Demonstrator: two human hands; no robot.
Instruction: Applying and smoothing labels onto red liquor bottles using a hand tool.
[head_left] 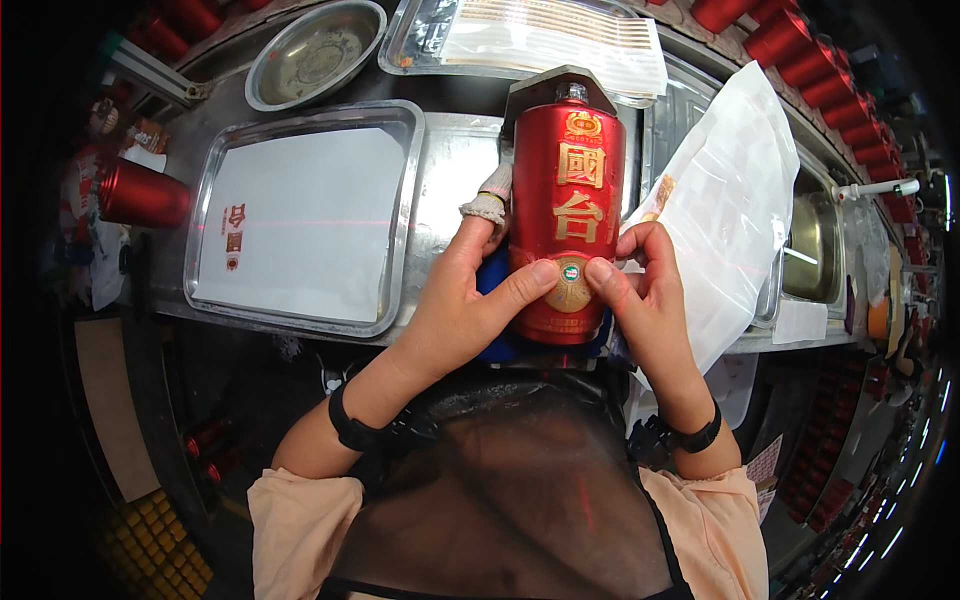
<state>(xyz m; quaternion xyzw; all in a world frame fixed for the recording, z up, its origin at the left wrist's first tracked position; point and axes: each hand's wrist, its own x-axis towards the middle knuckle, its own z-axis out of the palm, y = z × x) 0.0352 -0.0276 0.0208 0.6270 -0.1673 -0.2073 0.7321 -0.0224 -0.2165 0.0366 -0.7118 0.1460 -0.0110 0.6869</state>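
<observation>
A red bottle (540,220) with raised gold characters lies in front of me, its clear-capped neck pointing away. The dark metal piece (545,82) behind the neck and some blue material (492,275) under the body partly show. My left hand (462,290) grips the bottle's left side, its thumb on the round gold label (571,292) near the base. A white knitted sleeve (487,204) covers one left finger. From the other side, my right hand (655,295) also holds the bottle, thumb pressed on the label's right edge and index finger curled. The remaining fingertips are mostly hidden.
On the left, a metal tray (408,190) holds a white sheet with red print. Behind are a round metal bowl (262,85) and another tray (400,50) with label strips. Translucent plastic (730,220) lies right, before a sink (822,235). Another red bottle (145,193) lies far left.
</observation>
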